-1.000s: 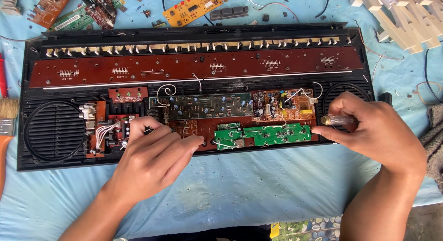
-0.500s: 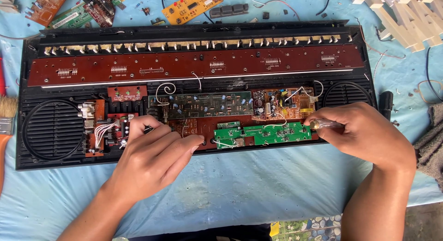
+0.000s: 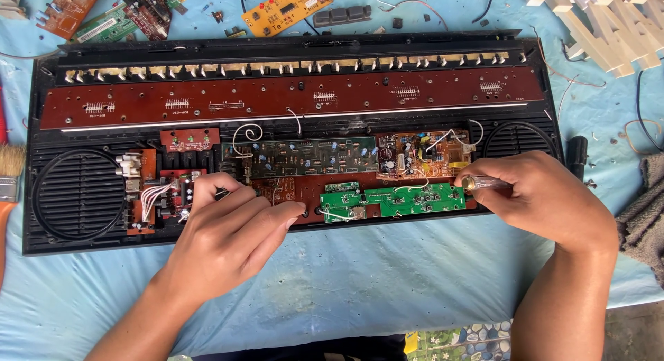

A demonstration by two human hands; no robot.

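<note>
L hand lay flat w/ loose, empty grip on the opened black plastic keyboard case, fingertips by the green rectangular circuit board. R hand clenched a clear-handled screwdriver at that board's R end.

Left hand is lying palm down, fingers fanning toward one o'clock, forearm trailing off to seven. Right hand is curling closed, thumb and fingertips pinching toward nine o'clock, forearm dropping straight to six.

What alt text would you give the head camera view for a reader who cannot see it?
Two hands work inside an opened black keyboard case: the left hand rests on its circuit boards, and the right hand holds a clear-handled tool by the green board. Loose boards lie on the blue cloth.
</note>
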